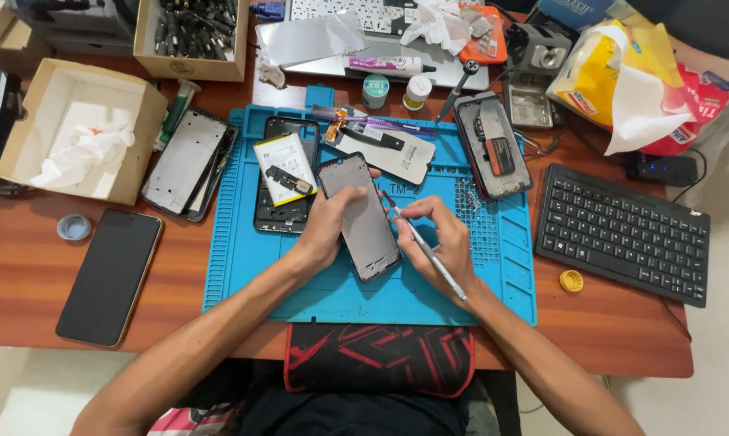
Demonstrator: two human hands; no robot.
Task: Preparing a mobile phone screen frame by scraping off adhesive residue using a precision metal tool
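Phone frame [363, 218]: grey, lies tilted on the blue work mat [243, 258], near the mat's middle. Left hand [330, 222] clasps it along its left edge, thumb curled over the top corner. Right hand [433, 238] closes in a pen-like hold on a thin metal tool [429, 252]; the tool's tip meets the frame's right edge, its shaft running down across the palm.

On the mat, just left of the frame: an opened black phone [282, 173] with a white battery [284, 165] on it. Above the frame: a white screen panel [389, 149] with a flex cable, touching or nearly touching the frame's top corner; cannot tell which. To the right, at the mat's upper edge: another opened phone body [494, 145]. Small screws or bits sit in the mat's gridded tray area [481, 210], right beside the right hand.

Off the mat, left: a stack of back plates [188, 161], a dark phone [110, 274] face up, a small blue cap [74, 227], an open cardboard box [25, 145] holding tissue. Right: black keyboard [623, 232], yellow cap [571, 280]. Far edge: a box of tools [191, 40], a laptop [381, 40], a glue tube [385, 64], yellow and red bags [631, 81].

Both forearms cross the near edge of the mat; nothing lies between the hands and the frame.
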